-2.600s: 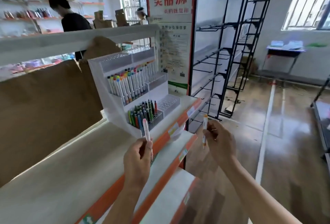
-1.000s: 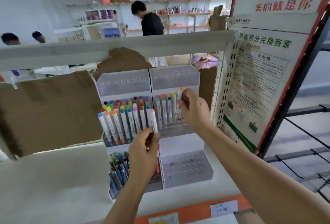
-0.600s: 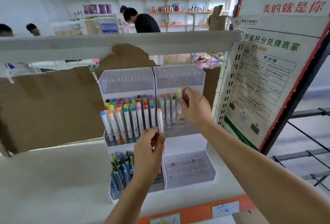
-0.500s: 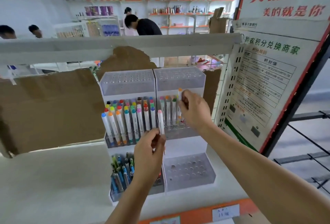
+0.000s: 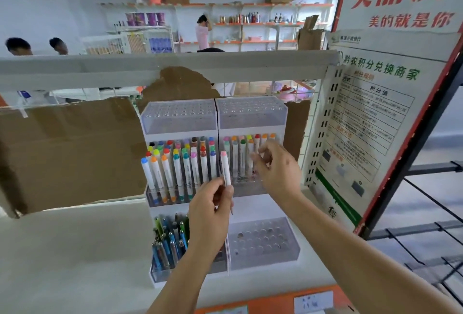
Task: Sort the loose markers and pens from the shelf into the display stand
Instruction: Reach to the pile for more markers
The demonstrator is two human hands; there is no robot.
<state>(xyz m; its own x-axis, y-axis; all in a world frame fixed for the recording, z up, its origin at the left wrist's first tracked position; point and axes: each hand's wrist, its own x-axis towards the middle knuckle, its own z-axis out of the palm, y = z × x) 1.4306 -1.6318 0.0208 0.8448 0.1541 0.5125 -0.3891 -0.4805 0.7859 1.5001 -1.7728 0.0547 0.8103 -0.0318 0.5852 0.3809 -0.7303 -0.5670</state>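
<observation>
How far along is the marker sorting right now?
Done: middle-left rack looks full, middle-right rack partly filled. In hand: the left hand holds a pink-capped marker; the right hand holds nothing. Left: that marker; top racks and lower-right rack empty.

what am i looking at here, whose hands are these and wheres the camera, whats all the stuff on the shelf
There is no machine here. A person is working with bare hands, and the single camera is worn on their head, looking forward and down, so both arms reach in from the bottom of the picture.

On the white shelf stands a tiered display stand with clear holed racks. Its middle left rack is packed with upright markers, the middle right rack holds a smaller row, and the bottom left rack holds pens. The bottom right rack looks empty.

The left hand pinches a pink-capped marker upright in its grip. The right hand holds nothing, fingers loosely curled in front of the right row.
</observation>
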